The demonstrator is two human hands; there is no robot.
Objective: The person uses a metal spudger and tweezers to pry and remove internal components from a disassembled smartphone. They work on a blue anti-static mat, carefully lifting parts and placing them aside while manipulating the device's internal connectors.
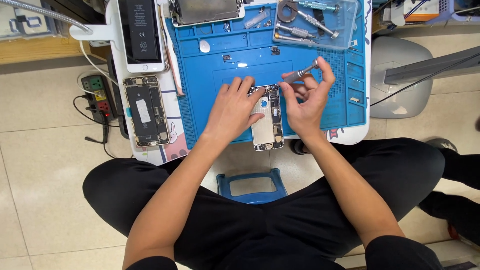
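Head view: opened phone chassis (267, 119) lies on blue work mat (210, 85), overhanging its near edge. Left hand (232, 110) flat on the chassis's left side, fingers spread, pressing. Right hand (306, 102) at its right edge, fingers clamped on a small screwdriver (300, 74). White tabletop (165, 150); second opened phone (145, 111) left. Tiled floor (45, 175).

Power strip (96, 95) on floor — blue stool (251, 186) below.
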